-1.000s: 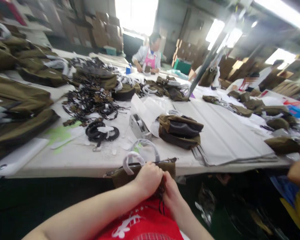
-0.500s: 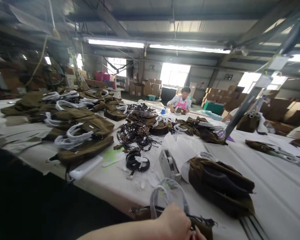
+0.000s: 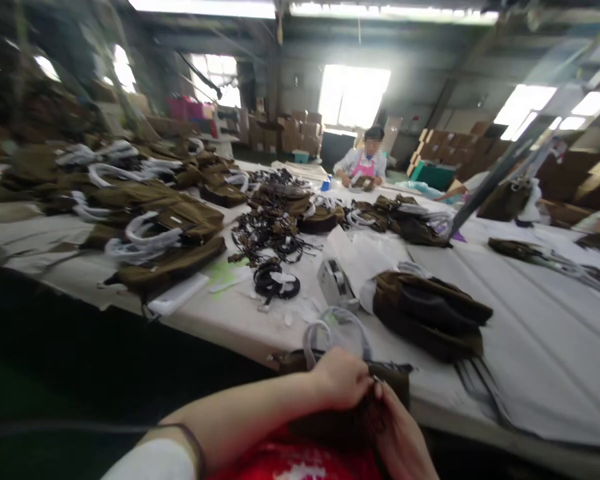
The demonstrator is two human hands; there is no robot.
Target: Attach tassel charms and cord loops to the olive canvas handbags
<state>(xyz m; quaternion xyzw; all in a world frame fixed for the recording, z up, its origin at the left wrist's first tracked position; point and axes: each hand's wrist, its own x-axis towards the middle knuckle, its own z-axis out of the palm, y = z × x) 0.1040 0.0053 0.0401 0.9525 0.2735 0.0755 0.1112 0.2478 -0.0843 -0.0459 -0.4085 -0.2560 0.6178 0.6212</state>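
An olive-brown bag (image 3: 293,362) with wrapped white handles lies at the table's front edge, close to my body. My left hand (image 3: 341,379) is closed in a pinch at the bag's upper side. Right beside it, my right hand (image 3: 400,427) has its thumb and fingers pressed together on a small dark piece at the bag. What exactly the fingertips hold is too small and blurred to tell. The bag's lower part is partly hidden by my forearm and hands.
A tape dispenser (image 3: 336,283) and coiled black straps (image 3: 276,281) sit beyond the bag. Another brown bag (image 3: 430,313) lies to the right. Piled bags (image 3: 180,217) cover the left side. A slanted metal pole (image 3: 495,180) rises at right. Across the table a person (image 3: 364,163) handles a bag.
The view has tilted downward, so the scene sits higher. My right hand has come further into view beside my left hand, and both forearms and red clothing show more.
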